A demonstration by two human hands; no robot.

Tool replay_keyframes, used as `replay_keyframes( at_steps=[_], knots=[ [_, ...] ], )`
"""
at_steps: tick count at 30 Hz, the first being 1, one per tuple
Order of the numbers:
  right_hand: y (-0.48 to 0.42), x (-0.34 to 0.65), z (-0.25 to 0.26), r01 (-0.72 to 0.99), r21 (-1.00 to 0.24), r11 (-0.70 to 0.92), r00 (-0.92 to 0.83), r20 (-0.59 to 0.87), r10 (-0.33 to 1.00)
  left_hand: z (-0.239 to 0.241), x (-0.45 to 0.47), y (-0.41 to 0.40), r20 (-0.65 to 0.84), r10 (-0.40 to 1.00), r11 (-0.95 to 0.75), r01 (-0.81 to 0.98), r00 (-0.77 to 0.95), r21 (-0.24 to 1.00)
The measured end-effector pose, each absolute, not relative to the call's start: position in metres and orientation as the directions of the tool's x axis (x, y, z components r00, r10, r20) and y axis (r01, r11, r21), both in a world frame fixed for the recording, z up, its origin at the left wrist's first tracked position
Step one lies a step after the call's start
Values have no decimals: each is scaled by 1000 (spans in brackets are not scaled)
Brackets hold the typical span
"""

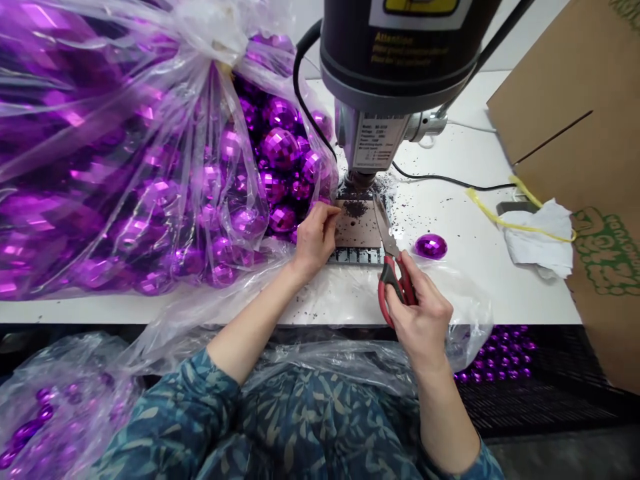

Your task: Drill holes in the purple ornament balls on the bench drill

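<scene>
White and wide, the surface (480, 167) carries a big machine (395, 60) at its back edge. Under the machine sits a small metal plate (357, 230) with dark crumbs on it. The left hand (314, 237) rests at the plate's left edge, its fingers bent down and touching the plate, with nothing seen in its grip. The right hand (420, 313) has its grip closed around the red handles of the scissors (393, 263). The scissor blades point up over the plate's right side, close to the machine's tip.

Just right of the scissors, one shiny purple ball (431, 246) lies alone on the surface, apart from both hands. No ball sits on the plate right now, so it looks like a pause between balls, with very many balls left.

To the left, a huge clear plastic bag (125, 147) is stuffed with the same purple balls. Another clear bag (50, 400) hangs low by the person's lap, with a few balls in it. More balls (500, 353) lie below the surface's edge on the right. A brown cardboard box (580, 133) stands at the far right, with a white cloth (543, 240) beside it.
</scene>
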State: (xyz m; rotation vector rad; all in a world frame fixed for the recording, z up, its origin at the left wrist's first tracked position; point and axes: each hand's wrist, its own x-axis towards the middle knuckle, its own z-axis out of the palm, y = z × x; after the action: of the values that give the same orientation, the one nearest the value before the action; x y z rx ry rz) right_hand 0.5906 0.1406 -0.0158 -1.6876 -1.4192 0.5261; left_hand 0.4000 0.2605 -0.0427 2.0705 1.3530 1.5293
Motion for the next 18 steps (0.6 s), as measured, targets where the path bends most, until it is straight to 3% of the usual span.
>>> replay_keyframes(
  at_steps=[2, 5, 10, 18],
  knots=[
    [139, 590, -15, 326, -940, -104, 286, -7, 958, -38, 401, 264, 591, 806, -507, 492, -20, 708],
    [135, 589, -15, 9, -962, -273, 158, -268, 950, -31, 403, 271, 496, 867, -439, 396, -46, 806],
    [132, 588, -13, -158, -908, -389, -18, -391, 920, -25, 396, 285, 440, 896, -387, 378, -62, 841],
    [137, 582, -9, -248, -848, -469, -64, -468, 881, -33, 388, 291, 510, 858, -411, 514, -60, 753]
  ],
)
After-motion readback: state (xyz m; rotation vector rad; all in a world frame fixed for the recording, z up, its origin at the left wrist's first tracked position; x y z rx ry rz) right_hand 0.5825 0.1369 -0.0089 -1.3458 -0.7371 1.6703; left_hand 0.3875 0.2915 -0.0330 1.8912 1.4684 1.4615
